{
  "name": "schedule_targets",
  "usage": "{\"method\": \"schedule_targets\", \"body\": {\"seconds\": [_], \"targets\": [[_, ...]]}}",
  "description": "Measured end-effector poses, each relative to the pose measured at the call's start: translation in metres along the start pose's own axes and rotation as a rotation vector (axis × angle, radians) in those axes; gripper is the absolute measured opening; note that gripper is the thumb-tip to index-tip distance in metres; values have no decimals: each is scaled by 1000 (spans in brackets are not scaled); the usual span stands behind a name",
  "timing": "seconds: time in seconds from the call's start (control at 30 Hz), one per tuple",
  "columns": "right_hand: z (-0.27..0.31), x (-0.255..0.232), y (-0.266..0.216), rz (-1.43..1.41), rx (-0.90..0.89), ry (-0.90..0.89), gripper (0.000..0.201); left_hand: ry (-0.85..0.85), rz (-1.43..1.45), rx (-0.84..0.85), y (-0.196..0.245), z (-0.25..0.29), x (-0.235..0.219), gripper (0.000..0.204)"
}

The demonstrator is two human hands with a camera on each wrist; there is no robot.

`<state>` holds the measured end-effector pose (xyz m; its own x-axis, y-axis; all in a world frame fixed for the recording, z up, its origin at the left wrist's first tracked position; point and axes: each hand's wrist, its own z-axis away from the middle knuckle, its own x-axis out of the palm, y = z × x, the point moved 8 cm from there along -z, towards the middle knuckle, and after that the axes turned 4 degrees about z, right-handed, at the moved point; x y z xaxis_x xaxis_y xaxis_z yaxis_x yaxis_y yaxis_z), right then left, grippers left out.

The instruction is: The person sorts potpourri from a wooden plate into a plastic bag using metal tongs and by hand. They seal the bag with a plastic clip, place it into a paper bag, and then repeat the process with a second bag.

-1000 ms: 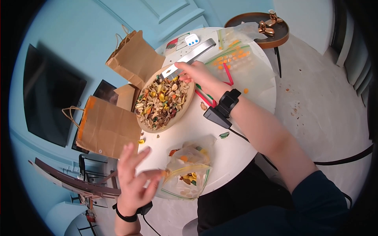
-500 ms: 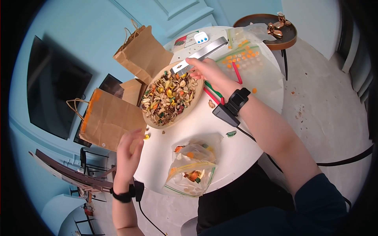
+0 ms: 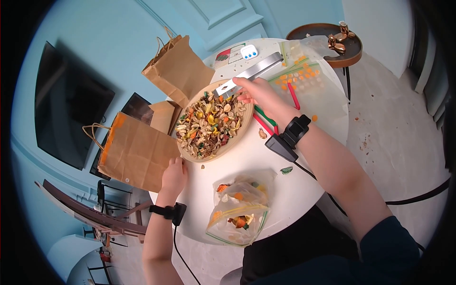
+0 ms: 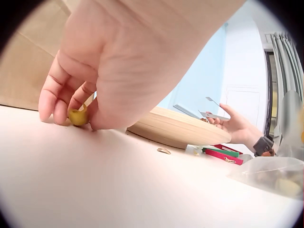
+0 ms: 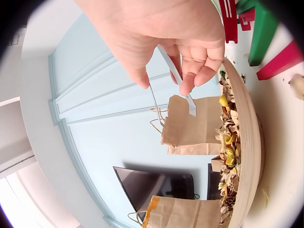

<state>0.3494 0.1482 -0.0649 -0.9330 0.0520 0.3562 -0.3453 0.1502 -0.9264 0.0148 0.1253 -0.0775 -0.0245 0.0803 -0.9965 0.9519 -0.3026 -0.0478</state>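
My left hand [image 3: 175,176] rests low at the table's left edge. In the left wrist view its fingertips and thumb pinch a small curled yellow petal [image 4: 78,116] at the white tabletop [image 4: 142,190]. My right hand [image 3: 262,95] grips metal tongs [image 5: 172,66] between thumb and fingers, over the far right rim of a wooden bowl [image 3: 216,156]. The tongs' serrated tips [image 5: 192,109] stand apart with nothing between them. Dried potpourri [image 3: 209,123] in beige, yellow, orange and green fills the bowl.
Brown paper bags [image 3: 137,154] stand left of and behind the bowl. A clear zip bag [image 3: 240,209] with dried pieces lies near the front edge. Red and green plastic strips [image 3: 267,116], a flat zip bag [image 3: 327,102] and a green petal [image 3: 286,170] lie to the right.
My left hand has left the front zip bag, moved forward and come down on the tabletop by the yellow petal. My right hand still holds the tongs over the bowl's rim.
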Motion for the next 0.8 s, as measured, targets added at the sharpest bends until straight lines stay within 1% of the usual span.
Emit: {"method": "schedule_targets", "body": {"seconds": [0.13, 0.2, 0.27, 0.3, 0.37, 0.4, 0.47, 0.5, 0.53, 0.57, 0.63, 0.7, 0.77, 0.8], "targets": [[1, 0, 0, 5, -1, 2, 60, 23, 115, 59, -3, 7, -1, 18], [0, -1, 1, 16, -23, 49, 50, 21, 157, 71, -3, 13, -3, 16], [0, -1, 2, 9, -24, 45, 50, -12, 259, 95, 0, 19, -4, 17], [0, -1, 1, 4, -27, 46, 50, -13, 260, 94, 0, 22, -6, 17], [1, -1, 1, -1, -25, 48, 51, -83, 391, 34, -2, 29, -4, 14], [1, -2, 1, -6, -23, 52, 51, -84, 391, 35, 8, 33, -14, 14], [2, -2, 0, -1, -25, 57, 51, -155, 630, -98, 25, 47, -32, 11], [2, -2, 0, 4, -27, 58, 52, -155, 629, -97, 37, 56, -42, 11], [1, -3, 0, 3, -27, 59, 52, -136, 792, -58, 54, 64, -54, 10], [0, -2, 0, 9, -17, 22, 54, -115, 954, -18, 70, 73, -67, 9], [-1, 0, 2, 14, -3, -16, 57, -38, 853, 267, 112, 99, -102, 14], [-2, -1, 2, 9, -4, -7, 56, -68, 672, 576, 160, 125, -128, 17], [-2, -1, 2, 16, -5, -11, 55, -93, 503, 788, 188, 146, -127, 16], [-2, 0, 2, 20, -7, -12, 55, -65, 388, 863, 197, 152, -126, 20]]}}
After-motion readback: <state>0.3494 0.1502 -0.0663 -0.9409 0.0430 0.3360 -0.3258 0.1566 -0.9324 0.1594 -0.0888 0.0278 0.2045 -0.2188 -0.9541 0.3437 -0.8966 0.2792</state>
